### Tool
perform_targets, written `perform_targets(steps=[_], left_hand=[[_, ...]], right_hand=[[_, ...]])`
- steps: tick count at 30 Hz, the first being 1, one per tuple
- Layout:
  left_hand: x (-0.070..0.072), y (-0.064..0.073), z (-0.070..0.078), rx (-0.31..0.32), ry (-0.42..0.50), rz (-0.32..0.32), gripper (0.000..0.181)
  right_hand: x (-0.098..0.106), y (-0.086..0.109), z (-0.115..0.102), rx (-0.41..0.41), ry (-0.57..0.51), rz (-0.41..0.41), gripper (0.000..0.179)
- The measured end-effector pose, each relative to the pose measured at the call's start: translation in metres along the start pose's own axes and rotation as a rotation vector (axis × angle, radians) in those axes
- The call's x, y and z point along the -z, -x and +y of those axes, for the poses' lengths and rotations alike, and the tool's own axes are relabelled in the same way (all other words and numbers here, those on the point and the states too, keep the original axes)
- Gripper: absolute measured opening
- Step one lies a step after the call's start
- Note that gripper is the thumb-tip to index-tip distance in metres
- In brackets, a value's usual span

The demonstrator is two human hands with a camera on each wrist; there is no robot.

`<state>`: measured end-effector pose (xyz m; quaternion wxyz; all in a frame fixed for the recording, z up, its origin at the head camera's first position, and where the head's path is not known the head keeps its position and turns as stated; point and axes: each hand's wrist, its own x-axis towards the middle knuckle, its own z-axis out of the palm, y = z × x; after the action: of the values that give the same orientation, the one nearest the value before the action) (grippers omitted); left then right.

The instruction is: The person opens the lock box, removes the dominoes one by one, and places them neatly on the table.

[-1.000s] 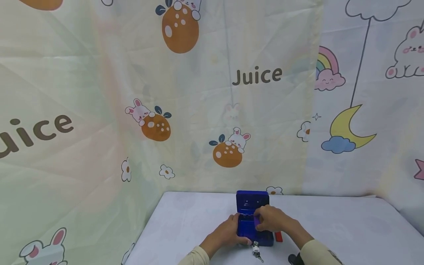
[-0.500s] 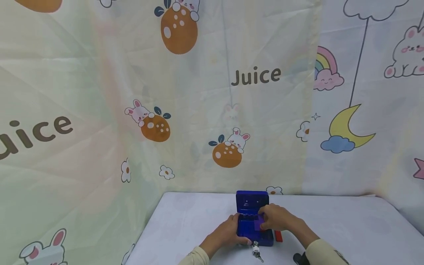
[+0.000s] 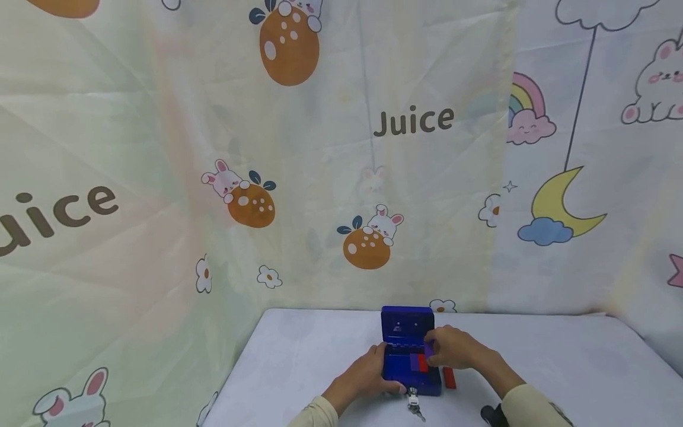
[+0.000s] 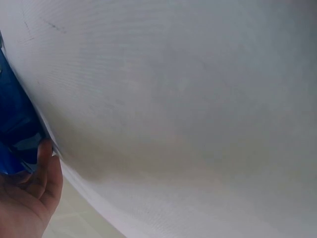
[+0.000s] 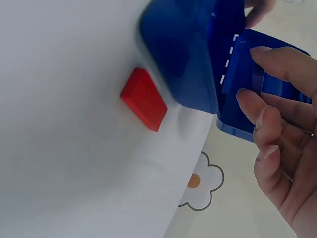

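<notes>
A blue cash box (image 3: 392, 373) stands on the table with its hinged lid (image 3: 408, 323) raised. My left hand (image 3: 365, 373) holds the box at its left side, thumb at the front edge; in the left wrist view its fingers touch the blue wall. Above the box's right half, my right hand (image 3: 453, 349) pinches a purple block (image 3: 429, 351) between thumb and index finger. In the right wrist view this purple block (image 5: 257, 78) stands edge-on. Inside the box lie a purple block (image 3: 414, 362) and a red block (image 3: 423, 363), side by side.
Keys (image 3: 414, 404) hang from the box's front lock. Another red block (image 3: 449, 378) lies on the white table (image 3: 565, 367), just right of the box. A dark object (image 3: 492, 415) shows beside the right sleeve. A printed curtain (image 3: 320, 148) hangs behind the table.
My right hand has moved to the right and slightly up with a purple block, uncovering the purple and red blocks in the box. The left hand stays on the box.
</notes>
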<state>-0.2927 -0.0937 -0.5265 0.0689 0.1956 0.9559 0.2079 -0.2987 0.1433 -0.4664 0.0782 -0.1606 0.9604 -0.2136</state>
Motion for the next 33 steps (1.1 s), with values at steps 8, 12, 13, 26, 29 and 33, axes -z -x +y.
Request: perform_targets(steps=[8,12,13,26,29,33], left_hand=[[0.002,0.000,0.002,0.021,-0.014,-0.003,0.110],[0.001,0.001,0.002,0.039,-0.016,-0.005,0.111],[0.001,0.001,0.003,0.038,-0.017,-0.004,0.111],[0.002,0.001,0.004,0.029,-0.028,0.003,0.110],[0.002,0.000,0.004,0.029,-0.028,0.003,0.110],[0.002,0.001,0.005,0.041,-0.022,-0.003,0.111]], right_hand=[[0.000,0.004,0.002,-0.009,0.002,-0.004,0.042],[0.002,0.007,0.002,-0.005,-0.008,-0.002,0.041],[0.003,0.008,0.003,-0.007,-0.009,-0.002,0.040],[0.004,0.012,0.012,-0.010,-0.010,-0.008,0.042],[0.003,0.014,0.015,-0.020,-0.013,-0.014,0.043],[0.003,0.017,0.017,-0.019,-0.028,-0.013,0.042]])
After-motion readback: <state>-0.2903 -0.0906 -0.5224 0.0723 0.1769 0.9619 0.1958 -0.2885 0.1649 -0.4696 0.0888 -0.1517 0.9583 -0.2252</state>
